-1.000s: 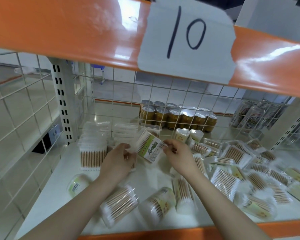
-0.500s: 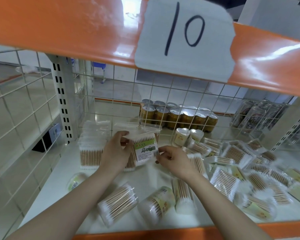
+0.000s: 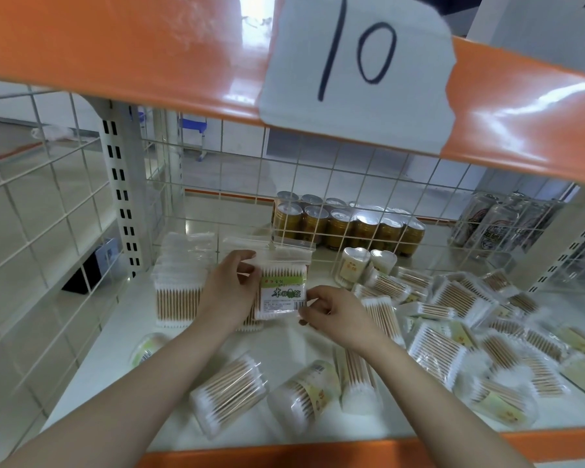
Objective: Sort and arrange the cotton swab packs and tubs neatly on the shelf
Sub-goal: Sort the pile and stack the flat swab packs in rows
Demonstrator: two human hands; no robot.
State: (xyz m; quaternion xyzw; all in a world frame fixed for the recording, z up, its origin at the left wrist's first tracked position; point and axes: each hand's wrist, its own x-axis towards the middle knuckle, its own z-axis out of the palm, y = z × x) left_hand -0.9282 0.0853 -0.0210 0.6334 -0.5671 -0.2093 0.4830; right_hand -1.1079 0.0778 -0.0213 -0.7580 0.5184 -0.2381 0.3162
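A flat cotton swab pack with a green label (image 3: 283,290) stands upright near the back left of the white shelf (image 3: 112,346). My left hand (image 3: 228,292) grips its left edge, and my right hand (image 3: 331,314) pinches its lower right corner. Behind and left of it stand rows of upright swab packs (image 3: 178,292). Round swab tubs (image 3: 228,398) (image 3: 303,395) lie on their sides at the front. Several loose packs (image 3: 453,309) lie jumbled on the right. Two small heart-shaped tubs (image 3: 353,265) stand behind them.
A wire grid (image 3: 318,184) closes the back and left side. Gold cans (image 3: 345,224) and silver cans (image 3: 493,221) stand behind the grid. An orange beam with a paper "10" label (image 3: 355,59) hangs overhead. The shelf's orange front lip (image 3: 284,454) runs along the bottom.
Both hands carried the labelled pack back and left, turning it from tilted to upright against the row of standing packs.
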